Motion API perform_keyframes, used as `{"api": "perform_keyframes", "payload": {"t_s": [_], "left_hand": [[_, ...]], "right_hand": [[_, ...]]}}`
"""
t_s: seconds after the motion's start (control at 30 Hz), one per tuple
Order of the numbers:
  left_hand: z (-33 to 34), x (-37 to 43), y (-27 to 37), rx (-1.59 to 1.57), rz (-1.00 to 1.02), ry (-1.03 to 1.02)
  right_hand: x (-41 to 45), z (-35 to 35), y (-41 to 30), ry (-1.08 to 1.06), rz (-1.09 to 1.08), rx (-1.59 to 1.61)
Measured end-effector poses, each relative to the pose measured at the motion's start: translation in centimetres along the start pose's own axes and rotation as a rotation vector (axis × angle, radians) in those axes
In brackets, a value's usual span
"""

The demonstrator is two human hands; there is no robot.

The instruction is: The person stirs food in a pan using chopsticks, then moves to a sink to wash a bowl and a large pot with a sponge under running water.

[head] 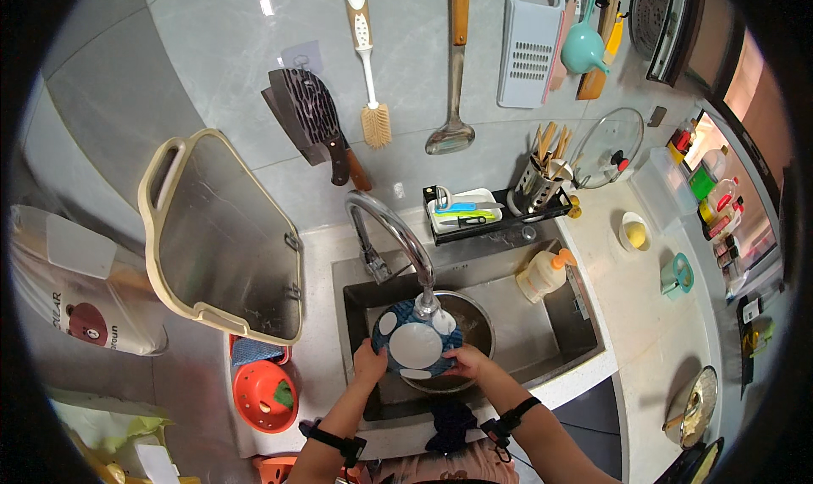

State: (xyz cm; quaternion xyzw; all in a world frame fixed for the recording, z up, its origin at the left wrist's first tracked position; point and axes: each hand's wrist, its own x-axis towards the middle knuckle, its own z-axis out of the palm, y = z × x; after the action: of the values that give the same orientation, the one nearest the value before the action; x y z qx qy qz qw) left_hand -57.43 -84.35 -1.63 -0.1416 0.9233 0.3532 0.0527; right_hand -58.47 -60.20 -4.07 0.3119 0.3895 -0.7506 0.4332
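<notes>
A blue patterned plate with white round areas (pixel 416 346) is held level by both hands over the sink. At its left rim my left hand (pixel 369 361) grips it, and my right hand (pixel 465 362) grips the right rim. Directly above the plate is the spray head of a chrome faucet (pixel 427 302); whether water runs cannot be told. Beneath the plate, a round metal basin (pixel 486 322) stands in the stainless steel sink (pixel 508 363), partly hidden. A soap pump bottle with an orange top (pixel 540 277) leans in the sink's right part.
Left of the sink are a large cutting board (pixel 235 230) and a red colander (pixel 254 414) holding a green sponge. Behind it, a black rack (pixel 460 233) carries knives and a metal chopstick holder (pixel 532 188). A small white bowl (pixel 625 233) and a turquoise container (pixel 670 277) stand right.
</notes>
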Motion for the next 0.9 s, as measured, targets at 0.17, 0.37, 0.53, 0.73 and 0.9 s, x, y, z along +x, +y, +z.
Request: {"api": "perform_keyframes", "payload": {"t_s": [0.17, 0.37, 0.53, 0.73, 0.9], "left_hand": [[5.6, 0.9, -1.5, -0.122, -0.129, -0.249], [6.4, 0.3, 1.7, -0.214, -0.136, -0.470], [8.1, -0.1, 4.9, -0.132, -0.052, -0.523], [9.8, -1.6, 10.0, -0.029, 0.059, -0.538], [14.5, -3.4, 15.9, -0.087, -0.017, -0.588]], "right_hand": [[2.2, -5.5, 2.2, 0.624, -1.111, -0.743], [-6.9, -0.9, -0.6, 1.002, -1.194, -1.183], [-9.5, -4.4, -1.4, 1.136, -1.292, -1.296], [-12.2, -8.7, -2.1, 1.160, -1.181, -0.918], [-15.3, -14.8, -2.7, 0.709, -0.919, 0.205]]}}
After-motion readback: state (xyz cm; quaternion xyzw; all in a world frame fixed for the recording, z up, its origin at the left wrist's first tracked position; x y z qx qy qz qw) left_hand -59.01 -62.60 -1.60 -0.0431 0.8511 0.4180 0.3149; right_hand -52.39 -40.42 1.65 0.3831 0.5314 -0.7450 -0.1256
